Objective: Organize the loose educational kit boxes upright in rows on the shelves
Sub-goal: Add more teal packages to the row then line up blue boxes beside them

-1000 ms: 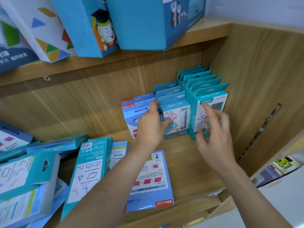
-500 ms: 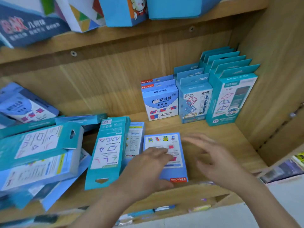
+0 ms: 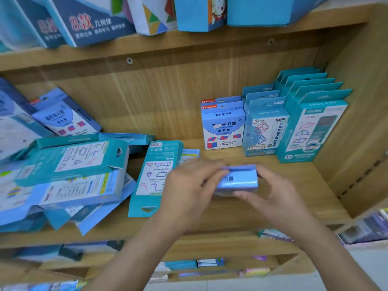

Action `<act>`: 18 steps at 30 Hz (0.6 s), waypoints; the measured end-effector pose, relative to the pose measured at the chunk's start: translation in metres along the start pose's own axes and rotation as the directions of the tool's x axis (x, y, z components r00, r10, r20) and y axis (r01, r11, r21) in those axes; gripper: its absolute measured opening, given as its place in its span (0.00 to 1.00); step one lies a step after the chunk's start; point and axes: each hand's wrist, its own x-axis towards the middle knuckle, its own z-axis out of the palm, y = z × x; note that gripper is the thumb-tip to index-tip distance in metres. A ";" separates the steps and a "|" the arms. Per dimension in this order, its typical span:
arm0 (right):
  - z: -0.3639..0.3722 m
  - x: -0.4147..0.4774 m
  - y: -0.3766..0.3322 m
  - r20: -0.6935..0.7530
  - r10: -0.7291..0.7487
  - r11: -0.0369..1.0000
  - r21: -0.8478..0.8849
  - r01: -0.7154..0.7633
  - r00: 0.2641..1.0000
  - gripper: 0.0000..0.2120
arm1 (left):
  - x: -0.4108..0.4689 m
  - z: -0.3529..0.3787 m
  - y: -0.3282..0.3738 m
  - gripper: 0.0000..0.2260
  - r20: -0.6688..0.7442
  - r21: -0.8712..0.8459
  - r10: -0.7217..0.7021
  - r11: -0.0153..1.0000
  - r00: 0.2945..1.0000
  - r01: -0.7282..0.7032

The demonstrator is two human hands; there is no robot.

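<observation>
- The wooden shelf (image 3: 315,185) is spanning the middle of the frame, with a board above it and another below.
- Large boxes (image 3: 94,22) are standing and leaning along the upper board, across the top of the frame.
- A loose pile of teal and blue kit boxes (image 3: 69,171) is lying flat and tilted at the left of the frame, the boxes overlapping each other.
- 3 upright rows are standing at the right rear of the shelf, side by side: a teal row (image 3: 312,131) against the side wall, a middle row (image 3: 265,131) beside it, and a blue-and-white row (image 3: 223,127) at its left.
- A flat teal box (image 3: 153,177) is lying face up at centre, just left of the hands.
- The left grip (image 3: 189,192) is curling round the left end of a light blue box (image 3: 238,179); its fingers are blurred.
- The right grip (image 3: 275,196) is holding the box's right end, thumb along the near edge.
- The light blue box is hanging between both grips, above the shelf in front of the upright rows.
</observation>
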 end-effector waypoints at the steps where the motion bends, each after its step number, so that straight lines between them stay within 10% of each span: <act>1: -0.002 0.004 -0.011 -0.039 0.027 0.994 0.102 -0.023 0.999 0.18 | 0.008 -0.009 0.006 0.07 -0.061 -0.121 -0.130 0.985 0.990 0.122; 7: -0.009 0.015 -0.054 0.015 0.235 0.692 0.700 -0.178 0.972 0.22 | 0.006 -0.064 0.021 0.22 0.190 -0.694 -0.613 0.469 0.767 0.547; 18: 0.042 -0.019 -0.137 0.102 0.272 0.628 0.734 -0.257 0.957 0.32 | -0.066 -0.142 0.037 0.13 0.123 -0.773 -0.718 0.363 0.685 0.519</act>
